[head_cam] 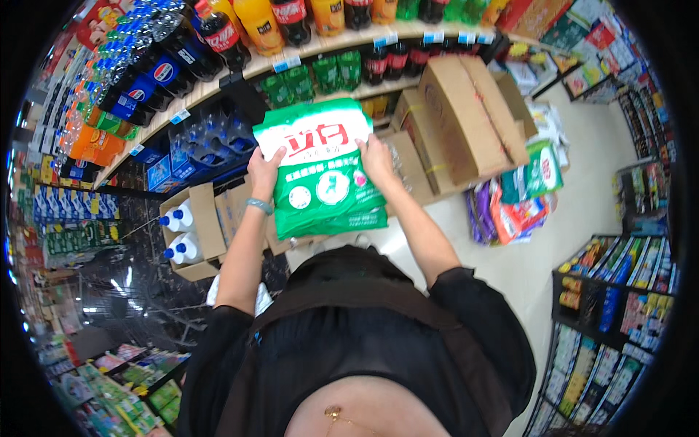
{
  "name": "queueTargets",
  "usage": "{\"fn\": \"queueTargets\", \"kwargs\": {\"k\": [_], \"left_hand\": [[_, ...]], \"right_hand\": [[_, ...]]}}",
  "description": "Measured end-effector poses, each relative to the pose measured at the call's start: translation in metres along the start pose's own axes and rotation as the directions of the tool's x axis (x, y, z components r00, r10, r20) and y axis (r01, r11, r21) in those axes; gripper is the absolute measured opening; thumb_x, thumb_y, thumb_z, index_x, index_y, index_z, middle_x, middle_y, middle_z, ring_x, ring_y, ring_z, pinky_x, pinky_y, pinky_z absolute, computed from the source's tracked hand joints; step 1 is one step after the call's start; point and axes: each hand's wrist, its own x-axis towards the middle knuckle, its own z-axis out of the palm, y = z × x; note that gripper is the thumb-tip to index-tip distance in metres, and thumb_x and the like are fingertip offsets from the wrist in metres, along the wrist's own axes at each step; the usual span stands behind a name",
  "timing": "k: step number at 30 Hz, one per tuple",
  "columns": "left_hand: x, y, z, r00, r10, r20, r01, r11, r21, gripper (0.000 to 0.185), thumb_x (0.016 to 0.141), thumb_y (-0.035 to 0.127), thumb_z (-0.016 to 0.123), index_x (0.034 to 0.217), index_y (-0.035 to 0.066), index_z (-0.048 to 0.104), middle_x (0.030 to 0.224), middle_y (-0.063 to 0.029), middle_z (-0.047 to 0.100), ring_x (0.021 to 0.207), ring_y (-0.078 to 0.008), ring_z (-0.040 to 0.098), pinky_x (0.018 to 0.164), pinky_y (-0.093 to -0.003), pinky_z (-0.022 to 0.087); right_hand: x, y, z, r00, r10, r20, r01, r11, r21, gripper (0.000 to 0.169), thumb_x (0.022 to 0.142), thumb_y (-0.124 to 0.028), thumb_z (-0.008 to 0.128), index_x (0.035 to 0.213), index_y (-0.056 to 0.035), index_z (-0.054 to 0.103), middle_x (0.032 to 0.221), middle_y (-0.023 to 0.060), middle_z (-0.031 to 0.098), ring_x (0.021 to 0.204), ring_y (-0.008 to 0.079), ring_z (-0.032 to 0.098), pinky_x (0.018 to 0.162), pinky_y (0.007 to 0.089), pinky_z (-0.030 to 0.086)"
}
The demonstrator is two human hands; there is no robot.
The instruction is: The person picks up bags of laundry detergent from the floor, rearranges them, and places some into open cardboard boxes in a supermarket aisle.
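A large green and white plastic bag of Liby laundry powder (327,175) is held up in front of me, its printed face towards the camera. My left hand (265,169) grips its left edge, thumb on the front, with a bangle on that wrist. On the opposite edge my right hand (377,158) has hold of it, thumb also on the front. The fingers behind the bag are hidden. Part of a second green bag or fold shows at its lower edge. Cardboard boxes stand partly hidden behind it.
A shelf edge (205,94) with soda bottles curves ahead. A tall cardboard box (469,114) stands right of the bag, near floor-stacked detergent packs (510,213). At left, an open carton (205,218) holds several white bottles with blue caps. Store racks (590,328) stand at right.
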Motion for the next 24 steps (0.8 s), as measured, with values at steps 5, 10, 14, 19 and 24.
{"fn": "queueTargets", "kwargs": {"k": [5, 10, 14, 19, 24], "left_hand": [[0.012, -0.017, 0.006, 0.999, 0.037, 0.003, -0.037, 0.999, 0.022, 0.042, 0.076, 0.033, 0.06, 0.099, -0.002, 0.053, 0.097, -0.0169, 0.059, 0.089, -0.0246, 0.057, 0.076, -0.033, 0.043], [-0.004, -0.043, -0.026, 0.99, -0.14, -0.008, 0.132, 0.953, -0.274, 0.042, 0.086, 0.042, 0.044, 0.085, 0.001, 0.049, 0.074, -0.0062, 0.052, 0.069, -0.0154, 0.05, 0.063, -0.0285, 0.041], [-0.051, -0.003, -0.01, 0.946, -0.3, 0.119, 0.323, 0.885, -0.335, 0.043, 0.085, 0.045, 0.043, 0.084, 0.002, 0.049, 0.072, -0.0043, 0.05, 0.065, -0.01, 0.046, 0.058, -0.0247, 0.038], [-0.133, -0.004, -0.033, 0.993, -0.093, 0.073, 0.082, 0.987, 0.14, 0.044, 0.076, 0.033, 0.062, 0.091, -0.005, 0.049, 0.074, -0.0135, 0.055, 0.065, -0.0185, 0.051, 0.058, -0.0313, 0.04], [-0.118, -0.024, 0.002, 0.997, 0.063, 0.042, -0.065, 0.996, 0.055, 0.04, 0.075, 0.033, 0.062, 0.083, -0.005, 0.05, 0.063, -0.0175, 0.052, 0.055, -0.0252, 0.049, 0.053, -0.0354, 0.039]], "right_hand": [[0.006, -0.056, -0.066, 0.966, -0.258, -0.019, 0.231, 0.89, -0.393, 0.059, 0.078, -0.043, 0.052, 0.114, 0.0023, 0.041, 0.104, 0.0212, 0.053, 0.1, 0.0332, 0.049, 0.086, 0.0441, 0.037], [-0.056, -0.186, -0.08, 0.545, -0.761, -0.352, 0.738, 0.635, -0.229, 0.078, 0.072, -0.046, 0.056, 0.131, -0.0056, 0.025, 0.138, 0.0112, 0.02, 0.128, 0.0324, 0.013, 0.102, 0.0529, 0.004], [-0.021, -0.099, 0.031, 0.763, -0.64, 0.093, 0.623, 0.689, -0.37, 0.076, 0.075, -0.052, 0.048, 0.131, -0.0068, 0.025, 0.138, 0.0165, 0.016, 0.128, 0.0356, 0.011, 0.099, 0.0575, 0.008], [-0.004, -0.205, -0.067, 0.441, -0.763, -0.473, 0.734, 0.61, -0.3, 0.061, 0.079, -0.04, 0.049, 0.124, -0.001, 0.036, 0.133, 0.02, 0.025, 0.124, 0.0393, 0.017, 0.098, 0.0585, 0.006], [0.044, -0.08, 0.041, 0.844, -0.491, -0.217, 0.432, 0.86, -0.271, 0.06, 0.083, -0.041, 0.043, 0.13, -0.0079, 0.029, 0.137, 0.014, 0.023, 0.127, 0.0347, 0.014, 0.1, 0.055, 0.004]]}}
